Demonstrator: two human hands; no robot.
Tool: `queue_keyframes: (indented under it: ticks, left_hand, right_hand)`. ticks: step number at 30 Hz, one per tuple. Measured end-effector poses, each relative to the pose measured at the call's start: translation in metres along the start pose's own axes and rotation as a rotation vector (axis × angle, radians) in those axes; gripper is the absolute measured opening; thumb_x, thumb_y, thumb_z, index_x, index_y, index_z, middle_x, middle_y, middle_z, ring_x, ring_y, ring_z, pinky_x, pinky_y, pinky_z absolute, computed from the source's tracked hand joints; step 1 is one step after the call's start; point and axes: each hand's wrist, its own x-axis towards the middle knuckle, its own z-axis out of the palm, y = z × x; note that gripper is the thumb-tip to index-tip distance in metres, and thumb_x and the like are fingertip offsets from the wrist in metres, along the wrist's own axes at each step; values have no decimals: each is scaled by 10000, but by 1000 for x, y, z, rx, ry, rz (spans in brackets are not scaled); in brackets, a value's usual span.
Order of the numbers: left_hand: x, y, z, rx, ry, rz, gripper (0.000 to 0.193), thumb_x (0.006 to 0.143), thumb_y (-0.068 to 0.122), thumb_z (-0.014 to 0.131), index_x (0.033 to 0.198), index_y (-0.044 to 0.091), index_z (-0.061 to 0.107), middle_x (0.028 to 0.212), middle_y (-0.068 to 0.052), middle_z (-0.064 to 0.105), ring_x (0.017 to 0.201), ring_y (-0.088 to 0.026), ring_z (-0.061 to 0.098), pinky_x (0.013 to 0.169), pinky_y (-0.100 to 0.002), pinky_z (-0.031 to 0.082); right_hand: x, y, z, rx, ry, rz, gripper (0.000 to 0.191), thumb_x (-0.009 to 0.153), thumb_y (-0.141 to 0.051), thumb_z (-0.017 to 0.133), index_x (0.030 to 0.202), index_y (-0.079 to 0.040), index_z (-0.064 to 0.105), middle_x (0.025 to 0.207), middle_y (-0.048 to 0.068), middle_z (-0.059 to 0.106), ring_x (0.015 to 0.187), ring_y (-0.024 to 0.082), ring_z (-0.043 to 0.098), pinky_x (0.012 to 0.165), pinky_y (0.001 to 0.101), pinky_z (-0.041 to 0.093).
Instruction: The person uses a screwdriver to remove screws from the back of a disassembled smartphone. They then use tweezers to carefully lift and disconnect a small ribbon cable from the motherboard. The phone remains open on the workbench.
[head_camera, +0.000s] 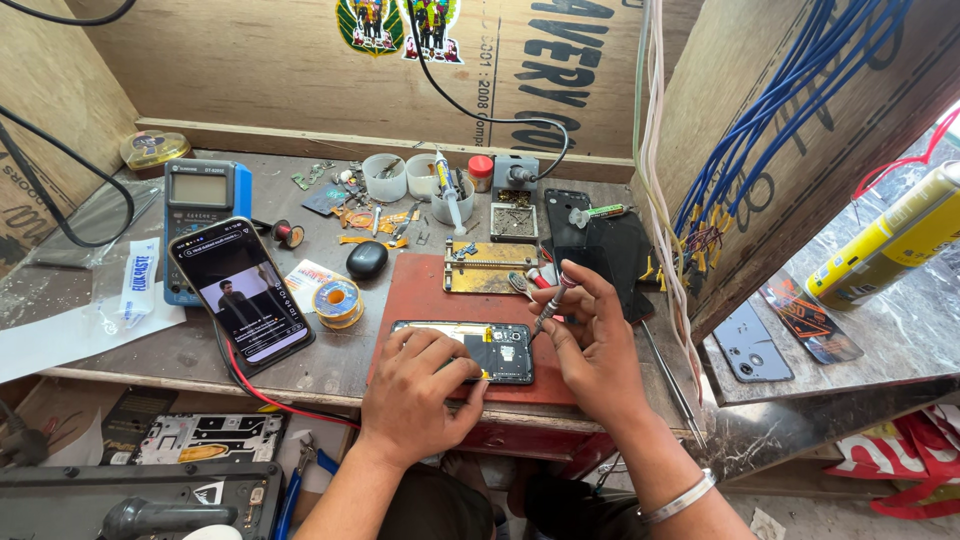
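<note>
Hands (420, 390) on opened phone (497, 351), screwdriver (548, 309)

Head view, steeply down, near workbench (200, 350)

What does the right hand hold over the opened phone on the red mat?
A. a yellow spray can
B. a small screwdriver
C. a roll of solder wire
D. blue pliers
B: the right hand grips a small screwdriver, its tip down at the opened phone on the red mat.
</note>
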Motion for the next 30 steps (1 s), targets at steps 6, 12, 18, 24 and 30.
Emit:
queue_keyframes:
  ticks: [6,12,18,24,30]
  left_hand:
    - [0,0,0,4,-4,6,131,753,203,791,794,136,685,919,-10,664,964,-223,629,959,-417,443]
    - [0,0,-1,10,-7,7,135,747,209,788,796,132,688,918,-12,665,958,-222,628,962,-425,443]
    - [0,0,-1,5,-28,-8,126,748,208,786,795,137,692,915,-7,669,960,-219,632,951,-419,446]
    - [0,2,-1,20,9,5,141,729,206,793,797,132,694,920,-15,670,962,-227,630,953,-428,443]
    - [1,1,-2,7,-20,-12,127,738,201,795,788,135,697,910,-6,672,955,-218,637,950,-418,448]
  right_hand:
    - [2,-2,1,-4,-13,-7,652,929,125,581,1502,-104,368,1226,140,684,1154,209,698,958,339,599]
    - [1,-4,7,-350,82,-238,605,851,-20,815,1371,-121,522,1133,94,647,997,157,668,830,289,591]
    - [10,-6,13,-140,58,-18,404,936,-7,678,1326,-100,626,1003,17,689,916,130,689,797,292,599]
    - [8,-1,15,183,-79,-196,388,956,10,666,1327,-11,554,1287,63,556,1248,169,598,1051,308,512]
    - [14,11,20,210,40,36,306,1009,-31,617,1312,-52,646,1167,68,746,1143,143,696,900,261,523]
